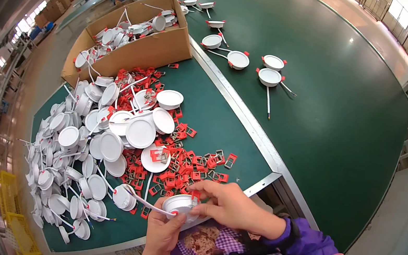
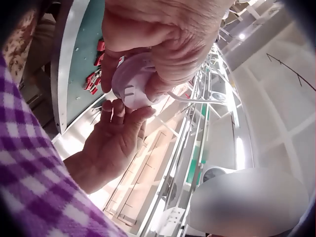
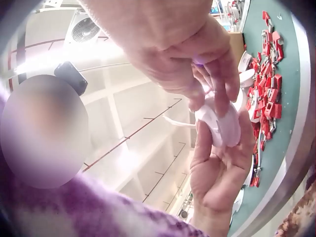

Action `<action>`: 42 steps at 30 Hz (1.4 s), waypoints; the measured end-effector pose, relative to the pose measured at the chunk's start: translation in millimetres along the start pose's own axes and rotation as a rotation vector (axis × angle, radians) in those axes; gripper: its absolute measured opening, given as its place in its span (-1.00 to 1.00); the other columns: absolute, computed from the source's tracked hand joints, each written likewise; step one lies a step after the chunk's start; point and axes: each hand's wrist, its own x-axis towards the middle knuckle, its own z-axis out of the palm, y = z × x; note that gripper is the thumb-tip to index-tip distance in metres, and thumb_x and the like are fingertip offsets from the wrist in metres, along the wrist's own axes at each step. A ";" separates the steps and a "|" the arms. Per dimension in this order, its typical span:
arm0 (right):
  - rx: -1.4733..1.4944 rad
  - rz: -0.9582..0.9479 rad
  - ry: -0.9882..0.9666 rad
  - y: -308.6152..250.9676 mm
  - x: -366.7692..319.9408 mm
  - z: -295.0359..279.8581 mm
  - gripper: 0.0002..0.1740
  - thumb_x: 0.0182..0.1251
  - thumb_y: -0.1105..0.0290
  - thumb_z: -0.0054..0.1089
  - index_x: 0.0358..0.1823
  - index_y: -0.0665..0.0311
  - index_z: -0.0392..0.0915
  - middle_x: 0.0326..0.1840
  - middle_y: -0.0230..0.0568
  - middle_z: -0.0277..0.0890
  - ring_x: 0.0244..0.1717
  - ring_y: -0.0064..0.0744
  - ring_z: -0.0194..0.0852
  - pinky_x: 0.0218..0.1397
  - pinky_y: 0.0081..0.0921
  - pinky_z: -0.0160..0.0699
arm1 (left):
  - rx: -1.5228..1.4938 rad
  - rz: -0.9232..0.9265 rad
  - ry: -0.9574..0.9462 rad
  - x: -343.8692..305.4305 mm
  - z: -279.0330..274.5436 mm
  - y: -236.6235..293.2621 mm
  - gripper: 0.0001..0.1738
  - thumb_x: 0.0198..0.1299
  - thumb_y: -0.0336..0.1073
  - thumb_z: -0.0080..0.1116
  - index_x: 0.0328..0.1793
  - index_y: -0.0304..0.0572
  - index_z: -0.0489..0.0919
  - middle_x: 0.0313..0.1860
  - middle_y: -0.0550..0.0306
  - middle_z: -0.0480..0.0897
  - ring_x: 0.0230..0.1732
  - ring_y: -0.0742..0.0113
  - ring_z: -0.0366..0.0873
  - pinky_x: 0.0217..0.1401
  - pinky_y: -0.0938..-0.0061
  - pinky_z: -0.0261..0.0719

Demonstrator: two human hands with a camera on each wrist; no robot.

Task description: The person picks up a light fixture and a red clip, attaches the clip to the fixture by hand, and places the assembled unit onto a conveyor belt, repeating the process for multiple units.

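My left hand (image 1: 163, 231) holds a round white downlight (image 1: 179, 204), its thumb near the base of the white cable. At the light's right edge, my right hand (image 1: 229, 205) pinches a red spring clip (image 1: 195, 195) between thumb and forefinger. Seen from the left wrist, the white housing (image 2: 132, 81) shows a small bracket on its side, and the right fingertips meet its lower edge. The right wrist view has the left palm (image 3: 219, 175) under the light, with the right fingers over it; the clip is hidden there.
Loose red clips (image 1: 187, 170) lie scattered on the green table beside a large heap of white downlights (image 1: 90, 147). A cardboard box (image 1: 137, 46) of more lights stands behind. Beyond a metal rail (image 1: 238, 109), lights with clips fitted (image 1: 269, 77) sit on a green belt.
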 end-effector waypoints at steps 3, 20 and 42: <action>-0.045 -0.012 -0.126 4.7 4.7 -19.4 -0.49 0.11 0.33 0.29 0.10 0.33 0.41 -0.32 -0.12 0.61 -0.40 -0.37 0.60 -0.34 -0.48 0.49 | 0.041 -0.021 -0.016 3.0 1.3 2.2 -0.50 0.00 -0.52 0.31 0.07 -0.26 0.36 -0.07 0.00 0.56 -0.08 0.21 0.59 -0.02 0.35 0.59; -1.071 -0.053 0.380 56.4 18.6 -40.7 -0.89 0.01 0.47 0.07 -0.43 0.36 0.40 -0.45 -0.01 0.48 -0.41 -0.06 0.55 -0.34 -0.21 0.54 | -0.157 -0.123 -0.051 12.0 8.9 26.2 -0.53 0.15 -0.46 0.14 0.18 -0.36 0.28 0.00 -0.12 0.51 0.06 -0.12 0.52 0.13 0.01 0.54; -0.639 -0.380 0.131 6.1 -3.6 -0.9 -0.87 0.03 0.58 0.12 -0.33 0.29 0.48 -0.45 -0.17 0.43 -0.45 -0.13 0.50 -0.43 -0.32 0.51 | 0.420 -0.120 -0.177 24.4 20.5 14.2 -0.64 0.13 -0.46 0.18 0.05 -0.30 0.38 -0.12 0.14 0.53 -0.12 0.44 0.52 -0.07 0.52 0.53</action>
